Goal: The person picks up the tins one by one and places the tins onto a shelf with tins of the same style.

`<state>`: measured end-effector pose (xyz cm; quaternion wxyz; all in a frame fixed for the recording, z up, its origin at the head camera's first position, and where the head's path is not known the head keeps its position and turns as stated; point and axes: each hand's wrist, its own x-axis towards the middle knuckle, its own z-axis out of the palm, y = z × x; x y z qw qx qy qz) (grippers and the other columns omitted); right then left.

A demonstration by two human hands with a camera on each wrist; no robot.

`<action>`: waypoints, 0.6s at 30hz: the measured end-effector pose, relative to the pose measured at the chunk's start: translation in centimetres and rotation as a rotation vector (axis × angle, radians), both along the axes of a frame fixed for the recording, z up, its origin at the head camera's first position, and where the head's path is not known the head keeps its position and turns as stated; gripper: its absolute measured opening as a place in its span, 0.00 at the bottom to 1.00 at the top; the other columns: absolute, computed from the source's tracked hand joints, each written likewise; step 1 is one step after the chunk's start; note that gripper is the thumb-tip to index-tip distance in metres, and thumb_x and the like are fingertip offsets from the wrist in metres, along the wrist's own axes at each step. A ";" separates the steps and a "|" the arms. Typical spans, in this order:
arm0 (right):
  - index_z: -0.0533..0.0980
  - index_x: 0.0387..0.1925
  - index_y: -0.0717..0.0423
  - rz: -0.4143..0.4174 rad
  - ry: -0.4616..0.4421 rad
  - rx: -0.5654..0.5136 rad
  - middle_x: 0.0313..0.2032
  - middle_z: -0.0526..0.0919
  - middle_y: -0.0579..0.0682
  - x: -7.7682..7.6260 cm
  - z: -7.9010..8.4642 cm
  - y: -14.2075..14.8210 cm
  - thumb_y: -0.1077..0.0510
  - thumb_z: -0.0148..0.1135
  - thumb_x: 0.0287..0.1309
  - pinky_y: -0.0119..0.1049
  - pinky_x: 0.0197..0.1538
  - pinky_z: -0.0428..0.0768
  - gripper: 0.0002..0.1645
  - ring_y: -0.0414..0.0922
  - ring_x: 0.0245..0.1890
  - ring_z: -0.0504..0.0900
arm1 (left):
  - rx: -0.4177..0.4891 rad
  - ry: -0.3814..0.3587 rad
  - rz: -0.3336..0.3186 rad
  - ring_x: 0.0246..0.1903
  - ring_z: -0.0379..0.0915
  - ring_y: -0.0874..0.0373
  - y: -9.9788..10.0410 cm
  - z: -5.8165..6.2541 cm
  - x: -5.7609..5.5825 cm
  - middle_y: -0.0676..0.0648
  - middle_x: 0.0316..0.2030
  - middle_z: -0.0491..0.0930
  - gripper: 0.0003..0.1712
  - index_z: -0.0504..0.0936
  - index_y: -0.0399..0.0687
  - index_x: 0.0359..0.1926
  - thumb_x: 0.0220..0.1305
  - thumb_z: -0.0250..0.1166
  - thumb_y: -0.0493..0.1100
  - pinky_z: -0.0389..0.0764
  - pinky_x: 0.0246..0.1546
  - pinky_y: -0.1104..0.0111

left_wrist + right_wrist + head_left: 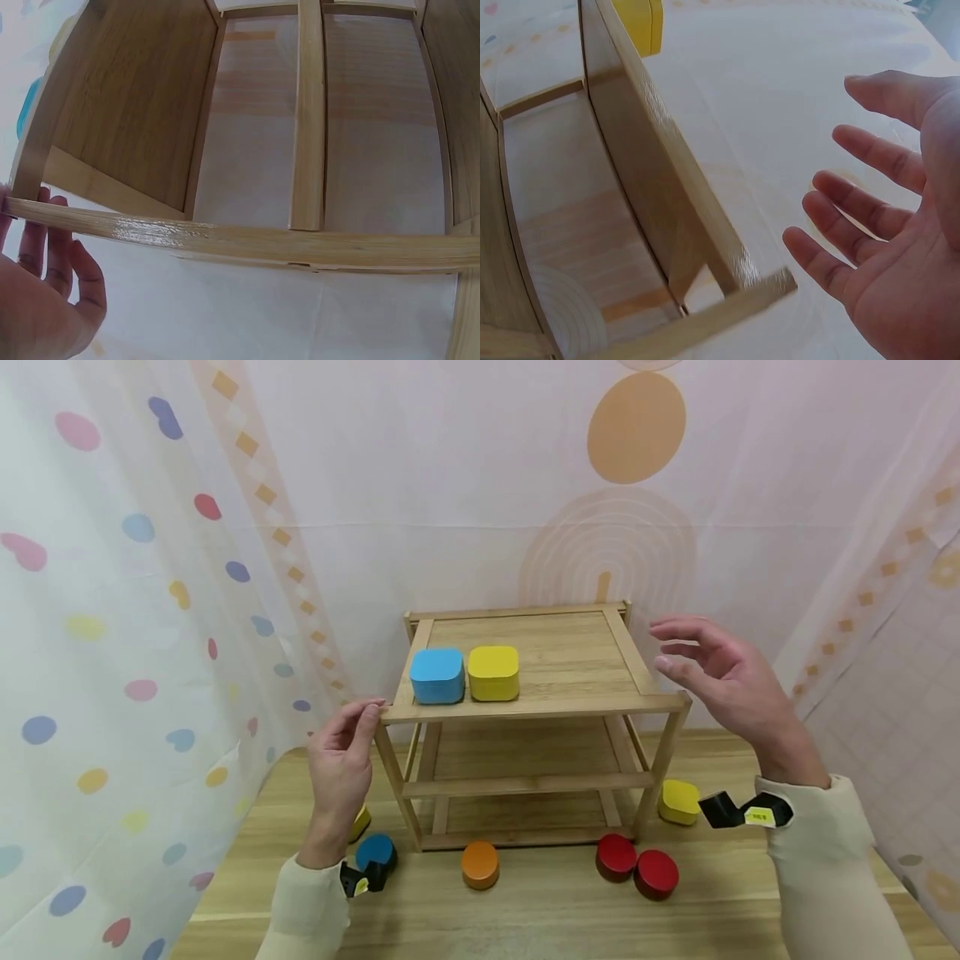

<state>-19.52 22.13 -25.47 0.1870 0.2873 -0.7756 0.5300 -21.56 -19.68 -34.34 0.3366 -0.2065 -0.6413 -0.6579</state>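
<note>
A small wooden shelf rack point(532, 703) stands on the table with a light blue block point(438, 677) and a yellow block point(493, 674) side by side on its top board, toward the left. My left hand point(347, 760) grips the rack's front left corner; in the left wrist view its fingers point(60, 259) pass behind the wooden leg point(225, 241). To the right of the rack, my right hand point(731, 681) is raised in the air and holds nothing. The right wrist view shows its fingers point(840, 217) spread loosely, apart from the rack's corner point(780, 285).
On the table point(555, 918) before the rack lie an orange round block point(480, 865), two red round blocks point(617, 857) and a blue round block point(376, 853). A yellow block point(679, 802) lies right of the rack; another point(361, 823) is partly behind my left wrist. Patterned curtains point(450, 485) hang behind.
</note>
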 end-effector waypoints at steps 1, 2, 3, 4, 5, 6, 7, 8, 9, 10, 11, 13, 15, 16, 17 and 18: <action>0.75 0.57 0.59 0.008 0.000 -0.015 0.58 0.77 0.43 0.0 -0.1 0.2 0.70 0.56 0.66 0.24 0.53 0.75 0.19 0.38 0.55 0.78 | 0.001 0.001 0.000 0.39 0.79 0.62 0.0 0.0 0.0 0.53 0.40 0.85 0.11 0.81 0.24 0.45 0.70 0.59 0.31 0.78 0.42 0.77; 0.76 0.57 0.60 0.016 -0.004 -0.032 0.58 0.77 0.43 0.0 -0.2 0.4 0.70 0.56 0.66 0.23 0.53 0.75 0.19 0.38 0.55 0.77 | 0.001 0.002 0.001 0.39 0.79 0.62 -0.1 0.0 -0.1 0.53 0.39 0.86 0.10 0.81 0.24 0.45 0.69 0.60 0.31 0.78 0.41 0.77; 0.76 0.57 0.60 0.019 -0.011 -0.049 0.58 0.77 0.44 0.0 -0.4 0.6 0.70 0.56 0.66 0.23 0.53 0.75 0.19 0.39 0.55 0.77 | 0.003 0.005 -0.001 0.38 0.78 0.62 -0.1 0.0 -0.1 0.53 0.39 0.86 0.10 0.81 0.24 0.45 0.69 0.60 0.30 0.77 0.40 0.77; 0.76 0.56 0.60 0.020 -0.017 -0.064 0.58 0.77 0.44 0.1 -0.5 0.7 0.70 0.56 0.66 0.23 0.53 0.75 0.18 0.39 0.54 0.78 | 0.004 0.005 0.000 0.37 0.78 0.62 -0.2 -0.1 -0.2 0.53 0.39 0.86 0.10 0.81 0.24 0.45 0.68 0.60 0.30 0.77 0.40 0.77; 0.76 0.56 0.59 0.019 -0.021 -0.080 0.58 0.77 0.44 0.1 -0.6 0.9 0.70 0.56 0.66 0.23 0.53 0.75 0.18 0.38 0.54 0.78 | 0.007 0.005 -0.001 0.36 0.78 0.63 -0.2 -0.1 -0.2 0.53 0.39 0.86 0.09 0.81 0.24 0.44 0.68 0.61 0.30 0.77 0.39 0.78; 0.77 0.55 0.59 0.023 -0.023 -0.099 0.58 0.77 0.44 0.1 -0.8 1.0 0.71 0.56 0.66 0.23 0.53 0.75 0.18 0.39 0.54 0.78 | 0.007 0.004 0.000 0.36 0.78 0.63 -0.2 -0.1 -0.3 0.53 0.39 0.86 0.09 0.82 0.25 0.44 0.68 0.61 0.30 0.77 0.38 0.78; 0.77 0.55 0.60 0.026 -0.025 -0.117 0.58 0.77 0.44 0.1 -1.0 1.1 0.71 0.56 0.66 0.23 0.53 0.75 0.18 0.39 0.54 0.78 | 0.004 0.003 0.002 0.36 0.78 0.63 -0.2 -0.1 -0.3 0.53 0.39 0.86 0.09 0.82 0.25 0.44 0.68 0.61 0.30 0.77 0.38 0.78; 0.77 0.54 0.60 0.034 -0.027 -0.139 0.57 0.77 0.45 0.1 -1.1 1.3 0.72 0.55 0.66 0.23 0.53 0.75 0.18 0.39 0.54 0.78 | 0.004 0.002 0.001 0.36 0.78 0.63 -0.2 -0.1 -0.3 0.53 0.39 0.86 0.09 0.82 0.26 0.44 0.68 0.61 0.30 0.77 0.38 0.78; 0.77 0.54 0.61 0.044 -0.025 -0.159 0.57 0.78 0.45 0.1 -1.3 1.5 0.72 0.55 0.65 0.23 0.53 0.75 0.17 0.39 0.55 0.78 | 0.006 0.004 -0.004 0.36 0.78 0.63 -0.2 -0.2 -0.3 0.53 0.39 0.86 0.09 0.82 0.26 0.44 0.68 0.60 0.29 0.76 0.38 0.78; 0.77 0.54 0.61 0.061 -0.019 -0.175 0.57 0.78 0.46 0.1 -1.5 1.6 0.73 0.55 0.65 0.24 0.54 0.75 0.17 0.39 0.55 0.77 | 0.005 0.004 -0.003 0.36 0.77 0.63 -0.3 -0.2 -0.4 0.53 0.39 0.85 0.09 0.82 0.26 0.44 0.68 0.60 0.29 0.76 0.38 0.78; 0.77 0.53 0.62 0.079 -0.013 -0.193 0.56 0.78 0.46 0.0 -1.7 1.8 0.74 0.54 0.65 0.24 0.55 0.75 0.17 0.40 0.55 0.77 | 0.002 0.007 -0.002 0.36 0.77 0.63 -0.3 -0.3 -0.4 0.54 0.39 0.85 0.09 0.82 0.25 0.44 0.68 0.60 0.29 0.76 0.38 0.78; 0.77 0.53 0.64 0.100 -0.005 -0.215 0.55 0.79 0.47 0.0 -2.1 2.2 0.75 0.53 0.65 0.24 0.55 0.74 0.17 0.40 0.56 0.77 | 0.000 0.015 -0.001 0.36 0.77 0.63 -0.3 -0.4 -0.4 0.53 0.39 0.85 0.08 0.81 0.25 0.44 0.68 0.60 0.29 0.76 0.38 0.78; 0.77 0.53 0.66 0.100 -0.001 -0.224 0.55 0.79 0.47 -0.1 -2.5 2.5 0.75 0.52 0.65 0.24 0.56 0.74 0.17 0.40 0.56 0.76 | 0.001 0.026 -0.004 0.36 0.77 0.63 -0.4 -0.4 -0.5 0.53 0.39 0.85 0.08 0.81 0.25 0.44 0.68 0.59 0.28 0.76 0.39 0.78; 0.76 0.53 0.67 0.092 -0.002 -0.221 0.54 0.79 0.46 -0.1 -2.8 2.7 0.75 0.52 0.65 0.24 0.56 0.74 0.17 0.40 0.56 0.76 | 0.001 0.029 -0.003 0.36 0.77 0.63 -0.4 -0.4 -0.5 0.53 0.39 0.85 0.08 0.81 0.25 0.44 0.68 0.59 0.28 0.76 0.39 0.78; 0.76 0.53 0.68 0.075 -0.006 -0.215 0.54 0.80 0.45 -0.1 -3.0 2.8 0.75 0.53 0.65 0.23 0.55 0.74 0.16 0.39 0.55 0.76 | 0.001 0.032 -0.004 0.36 0.77 0.63 -0.4 -0.4 -0.5 0.53 0.39 0.85 0.08 0.81 0.25 0.44 0.68 0.59 0.28 0.77 0.39 0.78; 0.76 0.53 0.68 0.050 -0.011 -0.205 0.54 0.80 0.45 -0.1 -3.2 3.0 0.74 0.53 0.66 0.23 0.55 0.74 0.16 0.39 0.55 0.76 | 0.000 0.034 -0.004 0.36 0.77 0.63 -0.3 -0.4 -0.5 0.53 0.39 0.85 0.08 0.81 0.24 0.44 0.68 0.59 0.28 0.77 0.39 0.78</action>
